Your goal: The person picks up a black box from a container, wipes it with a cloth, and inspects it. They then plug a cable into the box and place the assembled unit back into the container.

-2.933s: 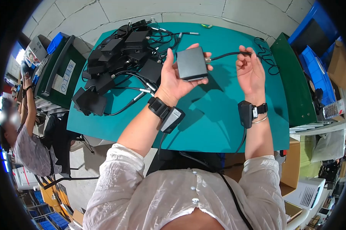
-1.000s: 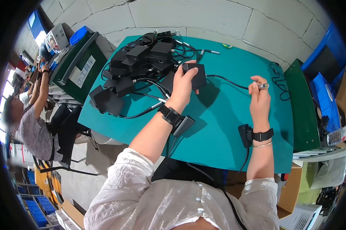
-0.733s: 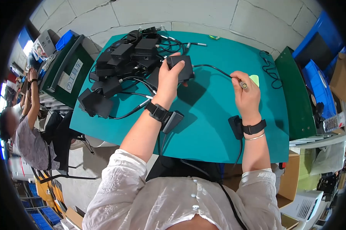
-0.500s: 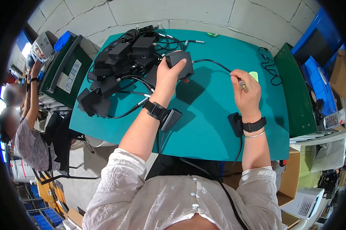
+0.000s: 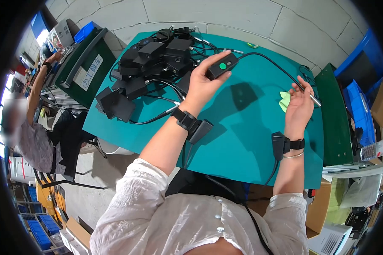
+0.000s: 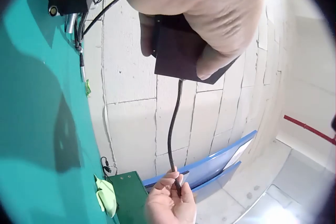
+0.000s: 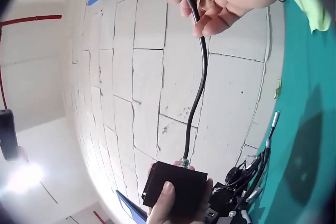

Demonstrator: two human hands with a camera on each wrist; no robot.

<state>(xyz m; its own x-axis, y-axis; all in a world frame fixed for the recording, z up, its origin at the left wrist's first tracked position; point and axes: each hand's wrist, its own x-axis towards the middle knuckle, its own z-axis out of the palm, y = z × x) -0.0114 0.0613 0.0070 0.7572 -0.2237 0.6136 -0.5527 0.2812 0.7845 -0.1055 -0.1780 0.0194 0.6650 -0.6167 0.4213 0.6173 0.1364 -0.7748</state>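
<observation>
Raised higher over the worktop (image 5: pixel 242 140) since the earlier frame, the black box (image 5: pixel 221 66) is clasped by the left hand (image 5: pixel 202 83), its cable (image 5: pixel 272 63) pinched near the plug (image 5: pixel 315 101) by the right hand (image 5: pixel 299 105). Were the cable drawn taut, its joint could be strained.

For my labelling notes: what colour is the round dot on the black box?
The round dot is green; the head view shows it best.

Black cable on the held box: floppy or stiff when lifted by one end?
Probably semi-stiff: the black cable spans from the box in the left hand to the right hand in a smooth arc, no kinks. Likely light: that hand's fingers alone carry its end. Its round metal plug may roll if set down.
</observation>
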